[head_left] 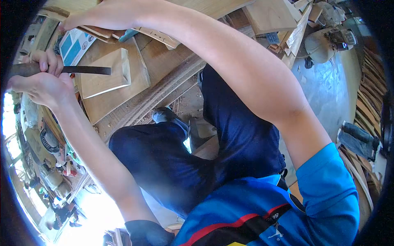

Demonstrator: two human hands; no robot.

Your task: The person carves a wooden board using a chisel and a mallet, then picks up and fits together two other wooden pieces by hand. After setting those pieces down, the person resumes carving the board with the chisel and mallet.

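Observation:
My left hand [51, 86] is at the far left, its fingers wrapped round the brown handle of a chisel [88, 70]. The flat, dark blade points right, over a thick, pale wood block [111, 74] with a sloped edge. That block lies on a wider brown board [139, 65]. My right hand [84, 18] reaches across the top left, close to wooden pieces [100, 33]. Its fingers are mostly hidden, and their grip cannot be made out. Beside the block lies a blue-and-white printed box or sheet [76, 45].
My knees [143, 143] are below the work. Long timber strips [164, 86] run past my shoe [172, 117]. Offcuts [271, 16] lie at the top, near a dusty motor-like machine [328, 41]. Stacked wood [369, 98] lines the right side; cluttered tools [49, 141] line the left.

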